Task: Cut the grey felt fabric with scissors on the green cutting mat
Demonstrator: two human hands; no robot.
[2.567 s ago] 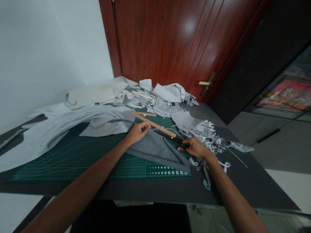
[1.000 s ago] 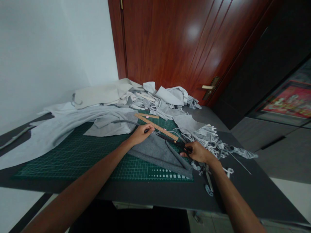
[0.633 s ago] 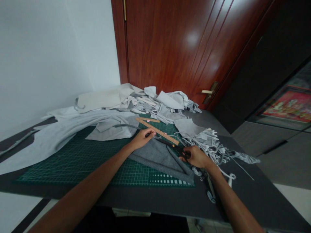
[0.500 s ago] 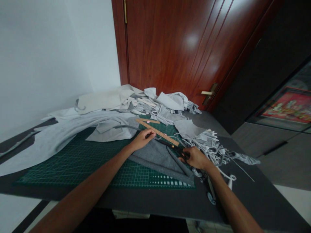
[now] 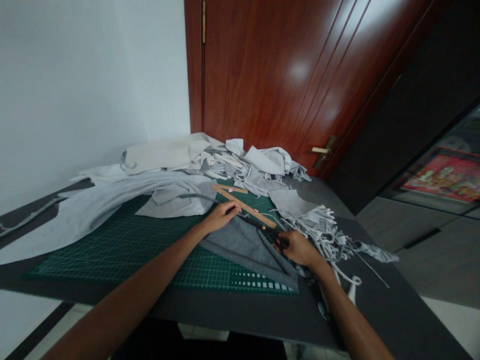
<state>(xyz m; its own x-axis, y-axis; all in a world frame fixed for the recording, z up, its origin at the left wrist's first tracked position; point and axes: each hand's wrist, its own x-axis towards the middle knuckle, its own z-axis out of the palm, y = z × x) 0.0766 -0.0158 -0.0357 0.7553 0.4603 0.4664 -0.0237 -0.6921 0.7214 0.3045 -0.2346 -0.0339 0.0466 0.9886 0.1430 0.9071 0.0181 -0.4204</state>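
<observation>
Green cutting mat (image 5: 112, 260) bears grey fabric (image 5: 240, 247), left hand (image 5: 221, 217) pressing its edge, right hand (image 5: 300, 249) gripping scissors (image 5: 275, 236).

Dark grey tabletop (image 5: 240, 312), green gridded cutting mat (image 5: 112, 260) lying on it, grey felt piece (image 5: 240, 247) on the mat. Pale grey fabric heap (image 5: 240, 162) along the back by the door, long pale fabric sheet (image 5: 93, 205) at left, tangled fabric strips (image 5: 318, 235) right of mat.

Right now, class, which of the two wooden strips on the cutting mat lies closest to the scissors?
The longer wooden strip, lying diagonally with its end by the black scissors in the right hand; the shorter strip lies further back.
</observation>
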